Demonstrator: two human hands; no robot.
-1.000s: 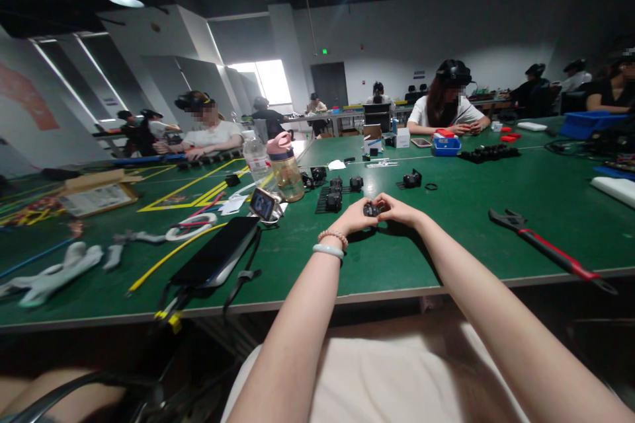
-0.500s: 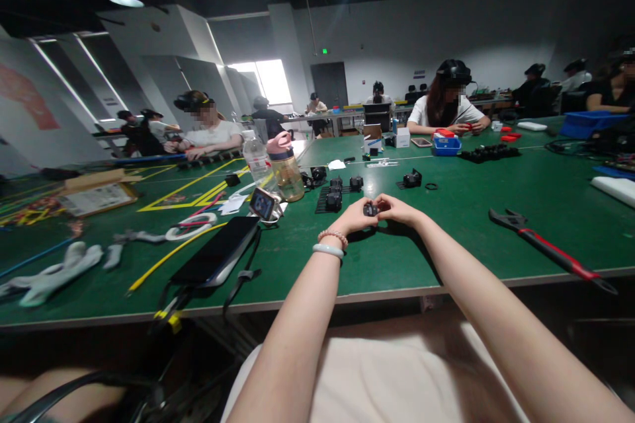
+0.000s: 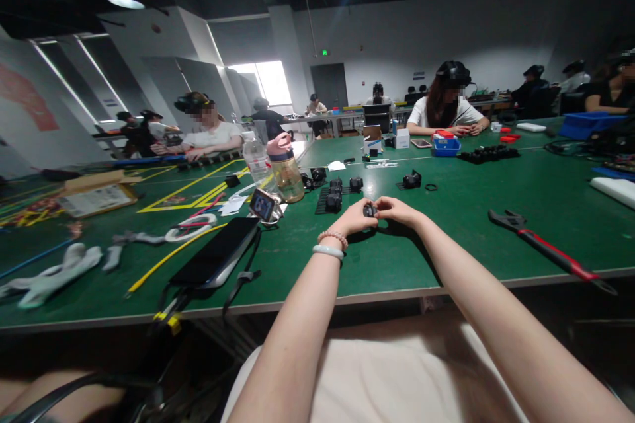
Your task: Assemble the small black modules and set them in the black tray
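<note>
A small dark round part (image 3: 370,211) is pinched just above the green table (image 3: 307,264); its exact kind is too small to make out. My left hand (image 3: 354,217), with a beaded bracelet and a pale bangle at the wrist, grips it from the left. From the other side, the fingers of my right hand (image 3: 397,210) close on its right edge. Beyond my left hand lie black block-like parts (image 3: 331,198) on a slotted black strip. Farther right sit another black part (image 3: 411,179) and a thin black ring (image 3: 431,187).
Red-handled adjustable pliers (image 3: 550,248) lie at the right, reaching over the table edge. At the left are a black phone-like device (image 3: 218,254), a small screen (image 3: 264,205), a pink-lidded bottle (image 3: 286,175) and cables. A co-worker (image 3: 446,106) sits across, near a blue bin (image 3: 446,147).
My right fingers have shifted very slightly against the dark part. Otherwise both hands and the things on the table are in the same places.
</note>
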